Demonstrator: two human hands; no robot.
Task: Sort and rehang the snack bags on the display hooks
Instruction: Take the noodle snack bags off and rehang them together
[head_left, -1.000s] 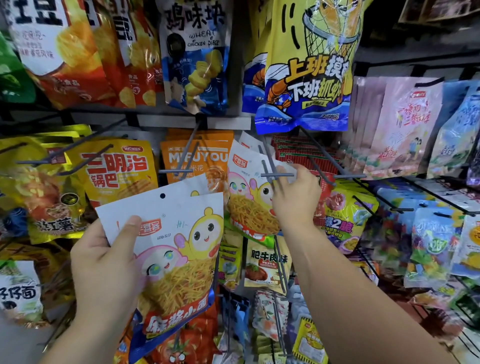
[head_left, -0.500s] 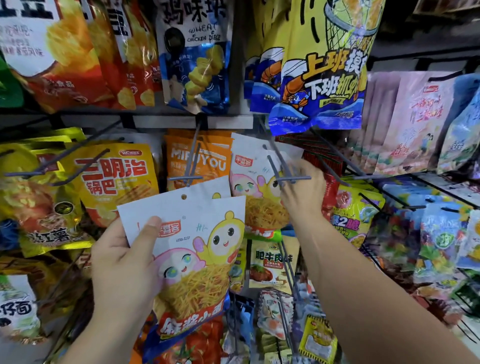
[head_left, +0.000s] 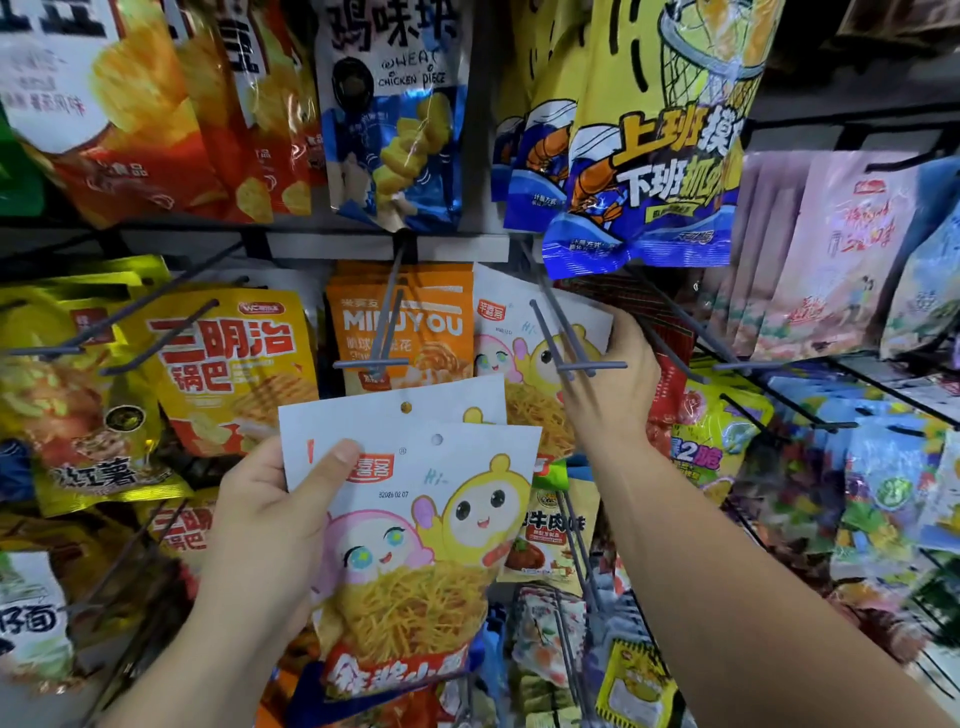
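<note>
Left hand (head_left: 260, 519) grips two white noodle bags (head_left: 431, 545), thumb on the front one. Right hand (head_left: 618, 395) pinches the edge of a matching hung bag (head_left: 509, 332) on the grey double hook (head_left: 566, 338), just above the held pair, beside orange bags (head_left: 415, 322).

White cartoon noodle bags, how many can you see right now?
3. The left hand grips two, the front bag overlapping the rear bag. The third bag is behind the hook prongs, by the right hand. More could be hidden behind it.
</note>
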